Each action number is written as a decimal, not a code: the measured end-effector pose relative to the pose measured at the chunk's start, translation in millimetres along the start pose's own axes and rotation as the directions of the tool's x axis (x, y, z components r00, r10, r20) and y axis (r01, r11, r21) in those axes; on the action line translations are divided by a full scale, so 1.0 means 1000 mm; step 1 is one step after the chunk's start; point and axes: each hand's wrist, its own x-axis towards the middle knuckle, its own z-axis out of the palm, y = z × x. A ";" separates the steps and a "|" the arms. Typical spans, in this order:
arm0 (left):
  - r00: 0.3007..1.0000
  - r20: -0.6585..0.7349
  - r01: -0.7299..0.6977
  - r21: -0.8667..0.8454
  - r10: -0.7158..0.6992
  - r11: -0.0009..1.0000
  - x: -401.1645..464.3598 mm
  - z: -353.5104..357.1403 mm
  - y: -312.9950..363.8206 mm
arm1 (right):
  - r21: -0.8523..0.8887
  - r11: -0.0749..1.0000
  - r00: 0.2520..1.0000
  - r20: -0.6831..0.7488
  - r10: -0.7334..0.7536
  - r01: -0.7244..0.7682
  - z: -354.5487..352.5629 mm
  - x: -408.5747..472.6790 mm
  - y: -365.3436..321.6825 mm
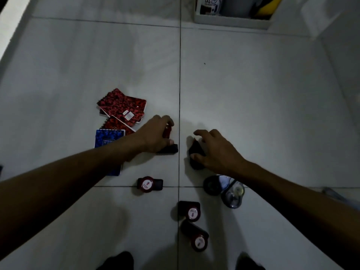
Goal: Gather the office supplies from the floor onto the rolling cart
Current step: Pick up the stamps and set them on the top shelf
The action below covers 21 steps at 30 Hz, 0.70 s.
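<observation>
On the tiled floor [253, 94] both hands reach down to small dark supplies on either side of a grout line. The left hand [155, 133] curls over a red-and-black stamp [169, 140], fingers on its far side and thumb on the near side, the stamp's black base resting on the tile. The right hand [216, 151] curls over a second black stamp [195, 152], thumb pressed on its near end, fingers arched over the far end; it also sits on the floor.

Left of the left hand lies a pile of red notebooks [121, 108], and near them a blue notebook [106, 140] partly under the left forearm. Nearer, three more stamps lie apart: one [149, 184] on the grout line at left, and two [191, 211] [196, 237] just beside each other in the near middle. A clear tape dispenser [228, 190] lies under the right wrist. At the far right, a white cart [231, 21] edge shows.
</observation>
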 end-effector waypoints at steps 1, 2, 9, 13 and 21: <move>1.000 -0.001 -0.009 -0.011 0.009 1.000 -0.005 -0.001 0.000 | -0.010 1.000 1.000 -0.015 -0.012 0.011 -0.001 -0.004 -0.001; 1.000 -0.003 -0.018 -0.020 0.018 1.000 -0.013 -0.002 -0.001 | -0.010 1.000 1.000 -0.024 -0.018 0.018 -0.002 -0.008 -0.002; 0.987 -0.027 -0.158 0.091 0.161 0.983 -0.065 -0.001 -0.003 | 0.057 0.997 0.999 -0.008 -0.050 0.050 -0.016 -0.036 -0.010; 0.983 0.086 -0.177 0.164 0.165 0.970 -0.083 -0.001 -0.005 | 0.036 0.991 0.983 0.120 -0.136 0.132 -0.015 -0.055 -0.021; 0.953 0.277 -0.195 0.245 0.124 0.950 -0.100 -0.004 0.000 | -0.193 0.936 0.892 0.408 -0.197 0.295 0.003 -0.104 -0.048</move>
